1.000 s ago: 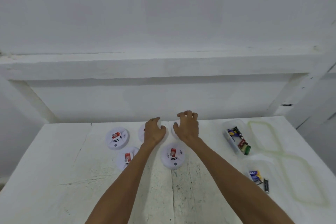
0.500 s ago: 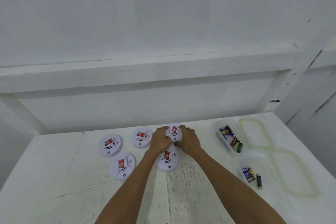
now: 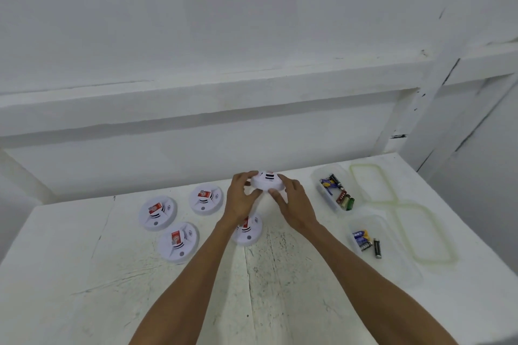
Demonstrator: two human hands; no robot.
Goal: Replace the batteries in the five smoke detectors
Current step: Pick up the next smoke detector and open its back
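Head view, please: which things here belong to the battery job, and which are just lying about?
Job: white round smoke detector in left hand and right hand; four matching detectors lying flat; two clear plastic tubs of batteries.
Lying about: two translucent green-rimmed tub lids.

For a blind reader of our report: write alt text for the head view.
A person's left hand and right hand grip a white smoke detector by its rim at a white table. Four other detectors lie on the table, mostly to its left; two clear tubs of batteries sit to the right.
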